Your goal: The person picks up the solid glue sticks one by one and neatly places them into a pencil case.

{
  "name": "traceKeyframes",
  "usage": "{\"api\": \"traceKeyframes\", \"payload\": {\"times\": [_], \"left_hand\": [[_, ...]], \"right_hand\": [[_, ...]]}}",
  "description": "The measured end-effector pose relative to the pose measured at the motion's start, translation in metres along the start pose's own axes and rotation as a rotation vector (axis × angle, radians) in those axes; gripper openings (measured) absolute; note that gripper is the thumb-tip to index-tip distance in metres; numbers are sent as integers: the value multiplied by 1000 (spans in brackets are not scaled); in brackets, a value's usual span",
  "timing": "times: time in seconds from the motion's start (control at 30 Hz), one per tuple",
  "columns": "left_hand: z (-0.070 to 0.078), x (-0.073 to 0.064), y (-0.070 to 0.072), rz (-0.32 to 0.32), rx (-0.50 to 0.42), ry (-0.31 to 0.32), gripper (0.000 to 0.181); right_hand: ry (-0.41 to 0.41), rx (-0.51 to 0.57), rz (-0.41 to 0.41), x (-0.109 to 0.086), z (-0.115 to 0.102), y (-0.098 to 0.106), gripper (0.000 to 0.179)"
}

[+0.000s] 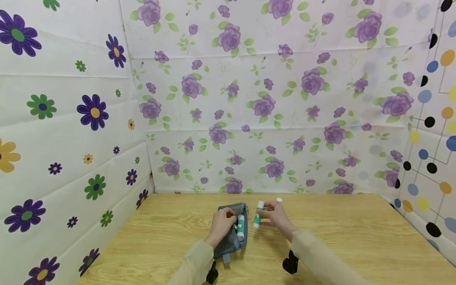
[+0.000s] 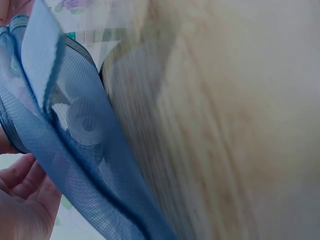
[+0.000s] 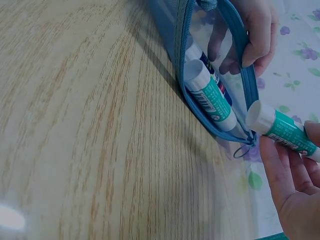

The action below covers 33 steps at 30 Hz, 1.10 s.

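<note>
My left hand pinches the rim of a blue mesh zip pouch, which gapes open on the table. Inside the pouch lies a green-and-white glue stick. A second tube with a dark blue and red label is beside it, partly covered. My right hand holds another green-and-white glue stick between thumb and fingers, just right of the pouch's opening. In the left wrist view, the mesh pouch fills the left side, with left-hand fingers behind it.
A white-capped object shows behind my right hand, mostly hidden. The wooden table runs back to a flower-print sheet. Patterned sheets also hang at left and right. A black device sits below the right wrist.
</note>
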<state>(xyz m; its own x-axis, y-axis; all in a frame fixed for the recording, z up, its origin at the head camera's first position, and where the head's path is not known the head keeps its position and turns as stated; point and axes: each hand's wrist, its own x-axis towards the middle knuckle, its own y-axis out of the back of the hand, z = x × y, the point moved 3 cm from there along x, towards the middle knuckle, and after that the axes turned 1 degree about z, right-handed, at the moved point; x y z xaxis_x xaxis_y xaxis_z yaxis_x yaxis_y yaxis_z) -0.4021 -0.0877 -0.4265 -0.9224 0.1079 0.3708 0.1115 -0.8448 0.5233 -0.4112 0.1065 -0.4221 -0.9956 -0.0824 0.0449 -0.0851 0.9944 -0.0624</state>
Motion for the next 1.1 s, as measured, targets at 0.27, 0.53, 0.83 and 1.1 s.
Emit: {"api": "traceKeyframes", "payload": {"times": [0.27,0.53,0.83,1.1], "left_hand": [[0,0,-1,1,-3,8,12],[1,0,-1,7,-4,7,12],[2,0,0,12,3,6,10],[1,0,0,4,-3,-8,11]], "right_hand": [[-65,-11,-54,-2,5,-5,40],[-95,-36,-81,-5,9,-11,37],[-102,-87,-125,-1,17,-18,31],[-93,-120,-144,-3,17,-24,29]]}}
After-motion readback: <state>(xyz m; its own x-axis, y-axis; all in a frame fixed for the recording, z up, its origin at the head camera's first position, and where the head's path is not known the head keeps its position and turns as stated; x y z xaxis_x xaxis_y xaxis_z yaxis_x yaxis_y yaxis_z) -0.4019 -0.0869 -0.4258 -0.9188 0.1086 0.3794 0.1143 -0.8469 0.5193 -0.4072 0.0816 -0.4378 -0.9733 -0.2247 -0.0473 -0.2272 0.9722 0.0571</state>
